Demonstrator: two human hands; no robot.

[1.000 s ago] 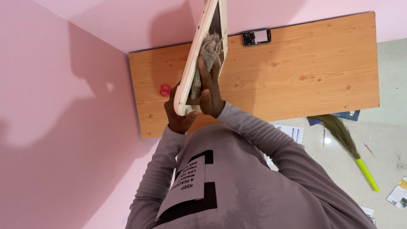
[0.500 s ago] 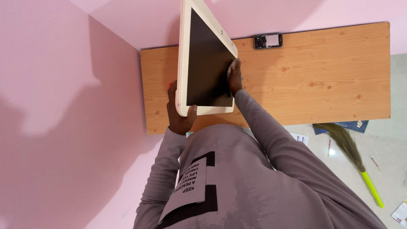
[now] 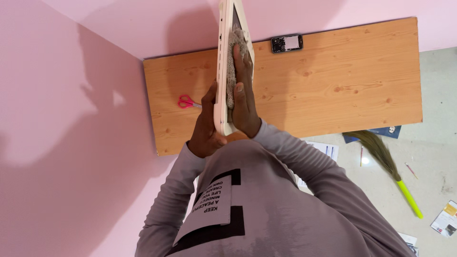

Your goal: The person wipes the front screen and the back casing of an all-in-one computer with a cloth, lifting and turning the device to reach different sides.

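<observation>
Board, cream frame, edge-on above table.
Left hand grasps frame; right hand presses cloth to its face; wiping unfinished.

Cream board, grey cloth, red scissors
</observation>
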